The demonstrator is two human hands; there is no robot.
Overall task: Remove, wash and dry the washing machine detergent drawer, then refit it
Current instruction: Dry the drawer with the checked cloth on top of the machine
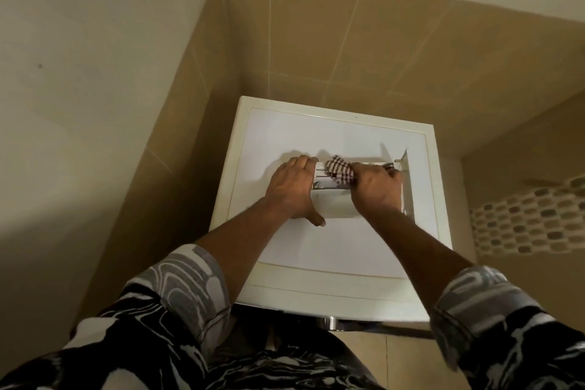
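The white detergent drawer (332, 204) lies flat on the top of the white washing machine (285, 133), its front panel standing up at the right end. My left hand (292, 191) grips the drawer's left end, fingers over its far edge and thumb on the near side. My right hand (376, 188) is closed around a brown-and-white checked cloth (338, 169) and presses it into the drawer's compartments. Both hands hide much of the drawer's inside.
The machine stands in a corner between a plain wall on the left and a beige tiled wall (348, 41) behind. A mosaic tile band (522, 222) runs along the wall at right. A chrome part (332, 323) shows below the machine's front edge.
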